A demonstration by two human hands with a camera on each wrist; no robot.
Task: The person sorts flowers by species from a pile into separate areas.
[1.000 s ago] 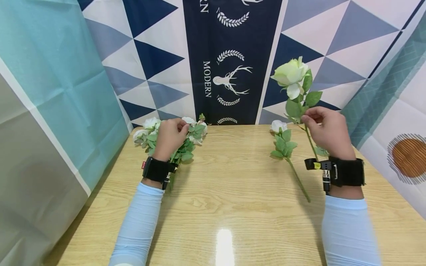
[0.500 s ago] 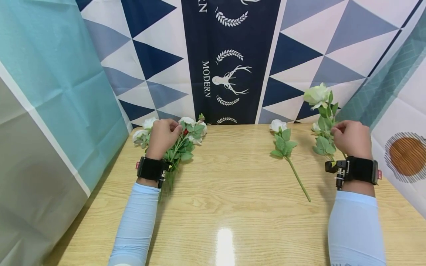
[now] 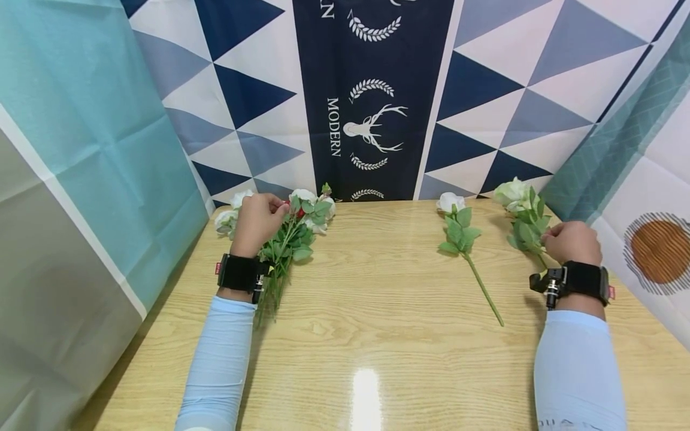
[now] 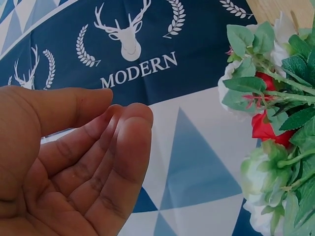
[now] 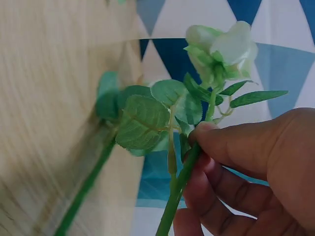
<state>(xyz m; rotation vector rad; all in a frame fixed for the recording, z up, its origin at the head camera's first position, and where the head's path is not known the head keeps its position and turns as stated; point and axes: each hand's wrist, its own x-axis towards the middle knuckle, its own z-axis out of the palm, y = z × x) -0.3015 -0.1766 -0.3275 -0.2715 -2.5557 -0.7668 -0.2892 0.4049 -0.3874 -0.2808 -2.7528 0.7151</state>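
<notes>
My right hand (image 3: 574, 244) pinches the green stem of a pale green-white rose (image 3: 514, 194) between thumb and fingers, low over the right side of the table. In the right wrist view the stem (image 5: 184, 174) runs slanting through the grip, with leaves (image 5: 142, 120) just above the fingers. My left hand (image 3: 257, 220) hovers over a bunch of flowers at the left, its loosely bent fingers holding nothing, as the left wrist view shows. White blooms (image 3: 303, 196), a red flower (image 4: 268, 130) and green leaves make up that bunch; the hand hides part of it.
A single white rose (image 3: 449, 202) lies on the wooden table (image 3: 377, 299), left of my right hand. Another stem (image 5: 93, 182) lies near the held rose. Patterned cloth (image 3: 372, 90) stands behind the table, with more cloth (image 3: 70, 179) along both sides.
My right hand has carried the rose rightward and down, from upright in the air to low near the table. My left hand has drifted slightly left, away from the bunch's blooms.
</notes>
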